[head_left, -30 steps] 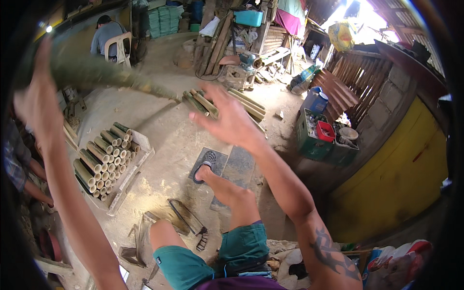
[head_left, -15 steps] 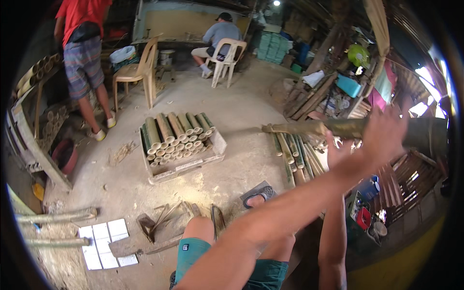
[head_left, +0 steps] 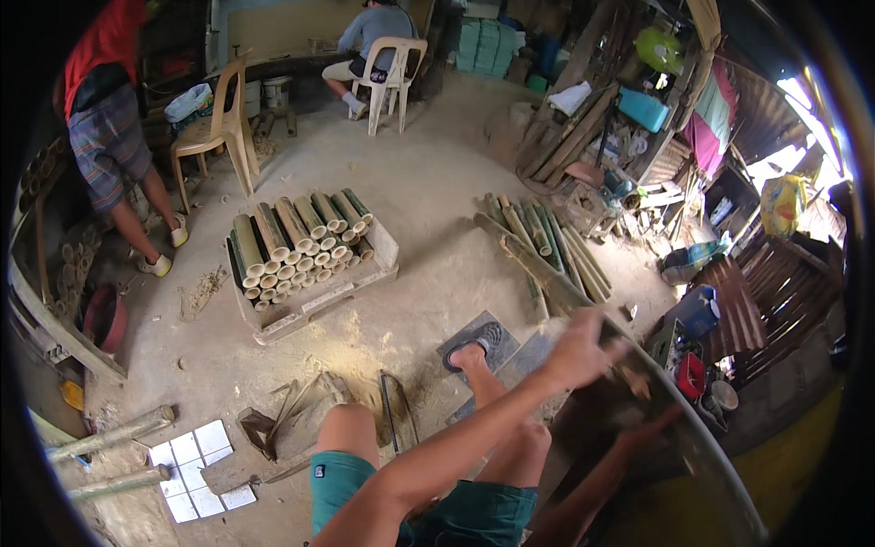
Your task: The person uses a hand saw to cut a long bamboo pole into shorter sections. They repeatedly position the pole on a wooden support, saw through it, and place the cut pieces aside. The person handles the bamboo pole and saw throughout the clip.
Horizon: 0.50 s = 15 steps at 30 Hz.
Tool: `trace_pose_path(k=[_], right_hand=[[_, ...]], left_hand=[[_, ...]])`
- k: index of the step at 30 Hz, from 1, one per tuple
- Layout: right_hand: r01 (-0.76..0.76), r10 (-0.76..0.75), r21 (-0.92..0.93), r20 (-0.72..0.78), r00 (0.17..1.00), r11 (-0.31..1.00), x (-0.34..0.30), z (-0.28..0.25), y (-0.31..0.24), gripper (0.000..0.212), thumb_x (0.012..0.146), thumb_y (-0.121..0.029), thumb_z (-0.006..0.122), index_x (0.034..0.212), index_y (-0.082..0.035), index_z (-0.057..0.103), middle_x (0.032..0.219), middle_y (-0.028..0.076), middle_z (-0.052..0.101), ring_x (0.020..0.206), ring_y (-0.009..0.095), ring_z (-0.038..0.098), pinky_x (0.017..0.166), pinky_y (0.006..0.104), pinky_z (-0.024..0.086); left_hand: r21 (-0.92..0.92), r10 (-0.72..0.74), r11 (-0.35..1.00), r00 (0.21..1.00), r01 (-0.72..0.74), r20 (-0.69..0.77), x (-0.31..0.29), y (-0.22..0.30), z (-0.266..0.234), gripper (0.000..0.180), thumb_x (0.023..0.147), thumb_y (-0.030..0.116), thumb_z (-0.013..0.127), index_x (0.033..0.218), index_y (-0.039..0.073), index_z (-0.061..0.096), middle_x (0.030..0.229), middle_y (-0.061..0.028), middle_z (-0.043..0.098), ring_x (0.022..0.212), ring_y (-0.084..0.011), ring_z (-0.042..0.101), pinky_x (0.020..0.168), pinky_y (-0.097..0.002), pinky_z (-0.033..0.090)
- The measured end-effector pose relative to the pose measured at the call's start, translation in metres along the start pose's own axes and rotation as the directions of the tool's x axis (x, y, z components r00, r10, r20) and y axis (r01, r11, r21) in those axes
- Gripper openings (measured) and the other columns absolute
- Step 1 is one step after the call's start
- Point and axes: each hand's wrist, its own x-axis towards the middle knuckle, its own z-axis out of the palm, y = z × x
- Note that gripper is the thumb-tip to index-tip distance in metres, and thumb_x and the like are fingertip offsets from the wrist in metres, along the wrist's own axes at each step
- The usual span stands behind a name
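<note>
A long bamboo pole (head_left: pixel 697 433) slants from the floor pieces down to the lower right, close in front of me. My left hand (head_left: pixel 581 351), its arm reaching across my body, is closed on the pole's upper part, somewhat blurred. Lower down, my right hand (head_left: pixel 645 428) meets the pole in shadow; its fingers are smeared and partly hidden. Beneath the pole's far end lie several cut bamboo lengths (head_left: pixel 547 237) on the floor. A handsaw-like frame (head_left: pixel 398 410) stands beside my knees.
Short bamboo tubes (head_left: pixel 296 242) fill a shallow crate (head_left: pixel 387 251) ahead. White tiles (head_left: pixel 193 469) and two bamboo poles (head_left: pixel 114 433) lie at the lower left. One person (head_left: pixel 109 118) stands at left; another sits on a plastic chair (head_left: pixel 392 77). Clutter and corrugated sheets (head_left: pixel 729 301) line the right.
The bamboo pole has swung from nearly level to a steep slant, its near end coming down toward me. Both my hands have moved lower with it. The view has shifted rightward and down.
</note>
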Motion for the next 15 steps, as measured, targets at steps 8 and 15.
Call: trace_pose_path(k=[8,15], right_hand=[[0.387,-0.448,-0.411,-0.060,0.892,0.825,0.009,-0.127,-0.055,0.070,0.090,-0.047,0.072,0.139,-0.001,0.052,0.131,0.022,0.062,0.119,0.035,0.062,0.107,0.0497,0.048],[0.158,-0.156,-0.009,-0.204,0.966,0.987,-0.007,-0.134,-0.053,0.072,0.089,-0.058,0.066,0.128,0.003,0.059,0.122,0.024,0.065,0.112,0.040,0.065,0.099,0.0541,0.052]], left_hand=[[-0.816,-0.712,0.134,0.628,0.562,0.315,0.032,-0.208,0.109,0.085,0.089,0.069,0.063,0.138,0.000,0.055,0.124,-0.0163,0.065,0.112,-0.0263,0.063,0.094,-0.0416,0.051],[-0.806,-0.784,0.230,0.595,0.546,0.180,0.053,-0.228,0.110,0.069,0.082,0.049,0.076,0.125,-0.003,0.062,0.107,-0.0118,0.070,0.090,-0.0218,0.070,0.076,-0.0361,0.056]])
